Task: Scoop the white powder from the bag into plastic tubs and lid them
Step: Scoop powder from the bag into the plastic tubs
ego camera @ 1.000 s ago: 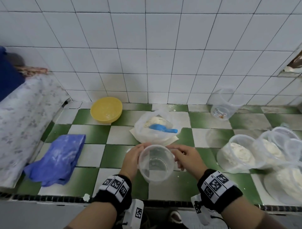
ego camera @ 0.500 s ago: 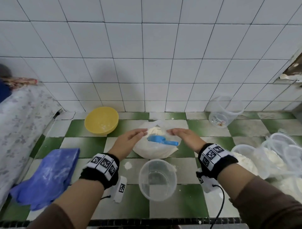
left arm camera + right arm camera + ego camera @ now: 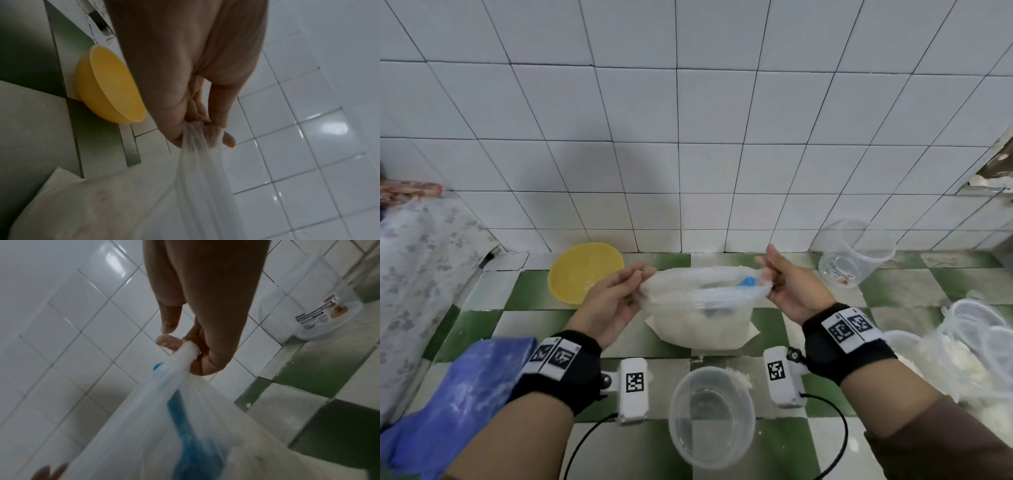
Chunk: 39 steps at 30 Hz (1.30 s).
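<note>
A clear plastic bag (image 3: 702, 322) of white powder stands on the green and white tiled counter, with a blue scoop (image 3: 745, 282) inside it. My left hand (image 3: 616, 294) pinches the bag's left rim (image 3: 195, 146), and my right hand (image 3: 787, 284) pinches the right rim (image 3: 185, 353); between them the mouth is stretched wide. An empty clear tub (image 3: 710, 416) sits on the counter just in front of the bag, between my wrists. Through the plastic in the right wrist view the scoop (image 3: 185, 434) shows blue.
A yellow bowl (image 3: 585, 272) sits behind my left hand. A large clear jar (image 3: 854, 253) leans at the wall on the right. Filled tubs and lids (image 3: 969, 339) crowd the right edge. A blue cloth (image 3: 452, 401) lies at the left front.
Both hands left the empty tub on the counter, reached forward to the bag, took hold of its rim on either side and pulled the mouth open.
</note>
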Motion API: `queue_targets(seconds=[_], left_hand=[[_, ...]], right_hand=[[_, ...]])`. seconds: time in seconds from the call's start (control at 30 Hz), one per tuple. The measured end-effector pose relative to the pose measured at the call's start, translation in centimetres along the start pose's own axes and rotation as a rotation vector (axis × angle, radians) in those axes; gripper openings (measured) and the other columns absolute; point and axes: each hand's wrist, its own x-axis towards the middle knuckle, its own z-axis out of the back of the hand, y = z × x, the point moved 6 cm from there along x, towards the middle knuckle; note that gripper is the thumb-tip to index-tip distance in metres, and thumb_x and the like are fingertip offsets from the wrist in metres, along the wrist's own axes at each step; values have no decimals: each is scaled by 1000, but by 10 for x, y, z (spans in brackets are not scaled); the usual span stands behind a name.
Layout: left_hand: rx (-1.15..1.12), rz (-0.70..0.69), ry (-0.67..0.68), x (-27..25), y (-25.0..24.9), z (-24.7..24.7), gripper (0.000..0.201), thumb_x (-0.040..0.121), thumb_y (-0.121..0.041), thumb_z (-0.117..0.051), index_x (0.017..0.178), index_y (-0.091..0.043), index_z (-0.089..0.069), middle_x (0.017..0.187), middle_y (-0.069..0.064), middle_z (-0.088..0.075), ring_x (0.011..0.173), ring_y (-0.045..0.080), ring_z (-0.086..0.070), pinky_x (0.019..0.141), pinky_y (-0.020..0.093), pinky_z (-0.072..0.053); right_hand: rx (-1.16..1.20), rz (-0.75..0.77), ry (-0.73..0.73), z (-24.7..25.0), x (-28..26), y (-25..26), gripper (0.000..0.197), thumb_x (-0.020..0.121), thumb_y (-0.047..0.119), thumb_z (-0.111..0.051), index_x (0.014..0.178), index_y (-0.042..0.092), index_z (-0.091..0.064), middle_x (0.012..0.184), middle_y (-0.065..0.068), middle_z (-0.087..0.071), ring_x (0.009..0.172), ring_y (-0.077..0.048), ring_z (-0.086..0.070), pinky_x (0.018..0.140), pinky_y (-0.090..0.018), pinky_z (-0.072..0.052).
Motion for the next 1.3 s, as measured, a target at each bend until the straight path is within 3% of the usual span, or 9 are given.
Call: queue_targets(seconds=[0.13,0.3,0.43,0.53,0.63,0.8,0.97,1.2,1.3], left_hand=[[-37,15,20,-5,4,2,19,95,-5,-47,109,-7,-60,88,3,-75,78,9,-71,69,22,-58],[94,49,33,-7,17,-7,18,96,-7,-48,107,-12,-62,91,1,-73,82,11,-67,73,25,-58],[389,-11,48,-12,7,-9,18,98,-16,-50,107,-19,-64,106,-6,-70,99,15,-61,85,35,-52],[767,-115,95,-19,-7,-12,19,98,-24,-50,103,-29,-68,108,-21,-68,104,1,-58,83,30,-51],[1018,-134,244,-23,-12,-29,22,99,-30,-46,106,-33,-67,106,-25,-67,96,-21,-52,76,14,-39],[1090,149,290,-9,11,-47,30,98,-43,-44,114,-29,-64,114,-13,-65,107,8,-55,89,34,-52],[452,261,92,11,26,-30,28,93,-11,-59,119,-2,-61,114,12,-69,99,17,-64,81,28,-54],[-172,255,-35,17,46,-10,27,96,6,-40,111,-7,-59,109,4,-67,98,13,-61,62,23,-59],[-289,223,-76,16,54,-7,29,96,7,-37,106,-9,-59,106,4,-66,97,13,-60,71,26,-58]], right_hand=[[8,-7,4,-5,-6,8,37,87,37,-61,101,3,-65,53,5,-44,46,-6,-44,64,-24,-48],[-92,27,-8,4,-10,0,34,92,36,-55,102,4,-61,52,6,-57,48,-8,-56,51,-26,-48],[-396,117,59,6,-21,11,36,93,42,-49,103,12,-66,82,-2,-66,69,-20,-59,61,-28,-47],[-734,255,107,0,-31,24,30,95,44,-44,100,27,-68,98,8,-71,91,-17,-63,78,-31,-50],[-1050,356,202,-14,-33,29,32,97,45,-39,100,32,-68,102,12,-69,100,-2,-57,83,-16,-40],[-1420,175,333,-26,-16,1,57,96,56,-25,105,24,-71,105,4,-70,97,-8,-57,81,-19,-36],[-713,11,148,-1,8,-11,59,95,52,-37,89,4,-72,88,-10,-73,87,-18,-62,90,-35,-44],[103,-209,-36,29,13,-33,44,90,39,-52,97,-4,-62,92,-12,-69,82,-18,-63,72,-28,-54],[285,-249,-127,34,15,-42,42,88,35,-57,100,-4,-61,93,-9,-64,70,-12,-63,62,-28,-58]])
